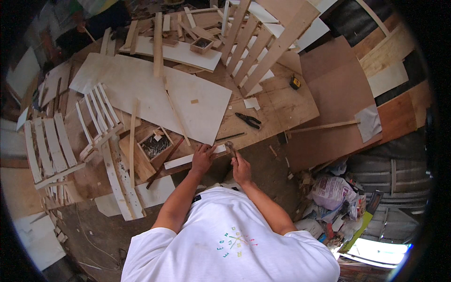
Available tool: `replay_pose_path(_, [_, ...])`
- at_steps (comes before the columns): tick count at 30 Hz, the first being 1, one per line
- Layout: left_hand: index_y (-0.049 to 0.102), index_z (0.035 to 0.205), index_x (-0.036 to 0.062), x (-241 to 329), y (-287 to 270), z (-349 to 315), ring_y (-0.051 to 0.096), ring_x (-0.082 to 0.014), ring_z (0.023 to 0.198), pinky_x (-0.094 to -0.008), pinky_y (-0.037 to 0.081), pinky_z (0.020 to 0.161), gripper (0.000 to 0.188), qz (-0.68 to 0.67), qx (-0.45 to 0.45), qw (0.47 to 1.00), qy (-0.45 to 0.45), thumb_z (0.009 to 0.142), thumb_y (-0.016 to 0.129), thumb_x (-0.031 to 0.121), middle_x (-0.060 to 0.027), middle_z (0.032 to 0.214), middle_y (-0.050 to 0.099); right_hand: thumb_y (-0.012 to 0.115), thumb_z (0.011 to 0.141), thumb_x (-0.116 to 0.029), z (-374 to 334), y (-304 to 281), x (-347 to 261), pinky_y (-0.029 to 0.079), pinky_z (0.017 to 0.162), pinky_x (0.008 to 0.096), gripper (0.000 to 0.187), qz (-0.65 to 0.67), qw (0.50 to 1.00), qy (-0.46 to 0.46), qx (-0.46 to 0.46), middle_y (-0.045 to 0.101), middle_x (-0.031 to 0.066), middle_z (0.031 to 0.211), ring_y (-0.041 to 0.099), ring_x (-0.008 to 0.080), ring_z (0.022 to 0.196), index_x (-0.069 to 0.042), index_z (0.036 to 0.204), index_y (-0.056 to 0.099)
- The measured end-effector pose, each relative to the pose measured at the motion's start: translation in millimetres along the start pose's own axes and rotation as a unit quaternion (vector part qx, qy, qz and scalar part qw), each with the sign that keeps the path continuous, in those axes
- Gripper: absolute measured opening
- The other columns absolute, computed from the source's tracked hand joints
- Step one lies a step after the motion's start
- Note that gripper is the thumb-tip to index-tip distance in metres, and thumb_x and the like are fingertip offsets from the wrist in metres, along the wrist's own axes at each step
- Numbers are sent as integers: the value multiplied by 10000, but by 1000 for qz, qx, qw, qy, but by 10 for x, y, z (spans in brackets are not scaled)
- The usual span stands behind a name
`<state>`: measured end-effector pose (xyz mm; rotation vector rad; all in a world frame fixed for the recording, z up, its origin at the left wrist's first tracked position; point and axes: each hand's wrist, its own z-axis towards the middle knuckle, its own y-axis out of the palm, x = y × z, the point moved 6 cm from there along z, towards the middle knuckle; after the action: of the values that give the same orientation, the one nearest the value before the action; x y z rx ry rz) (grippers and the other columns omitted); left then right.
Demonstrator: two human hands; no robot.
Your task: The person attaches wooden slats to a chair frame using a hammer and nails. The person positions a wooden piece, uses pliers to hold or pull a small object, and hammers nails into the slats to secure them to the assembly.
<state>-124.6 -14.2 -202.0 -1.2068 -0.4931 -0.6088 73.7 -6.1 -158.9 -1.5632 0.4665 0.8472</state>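
At the near edge of the workbench, my left hand (203, 157) is closed over a narrow white wooden strip (179, 161), fingers bent down on it. The strip runs out from both sides of the hand. My right hand (241, 168) grips a hammer (229, 146), its metal head at the strip's right end. Whether a nail stands under the head is too small to tell. Just beyond lie a thin dark rod (230, 137) and dark pliers (248, 120). Left of my left hand stands a wooden box (154, 144) full of nails.
A large white panel (155, 89) covers much of the workbench (291, 105). Slatted white frames (50, 145) stand at left, and tall slats (277, 47) rise at the back. A yellow-black tape measure (294, 82) lies right. Brown sheets (333, 89) and bags (332, 191) fill the right side.
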Motion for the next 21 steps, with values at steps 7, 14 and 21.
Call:
replay_pose_path(7, [719,1242,144,-3,-43,48,589,-310,1087,-443,486,960,416,12,-14,1000,-10,840,764,240,-80,1106,659,515,1053,-372,-11,23,138,522,796,514,432,-5,1000,23,5,696,245,926,677,462,882,0,1245,617])
replay_pose_path(14, [747,1163,162,190,-156,38,614,-268,1082,-452,480,946,296,97,-27,994,50,890,696,265,-42,1083,679,519,1042,-424,140,-42,159,523,777,479,416,34,995,87,-42,716,151,836,708,381,841,-36,1105,656])
replay_pose_path(21, [741,985,131,215,-185,133,619,-256,1009,-448,466,924,137,104,-17,994,21,896,642,164,-39,975,653,533,1037,-411,374,78,325,536,732,439,397,80,992,76,-65,726,103,823,719,317,791,-38,1070,665])
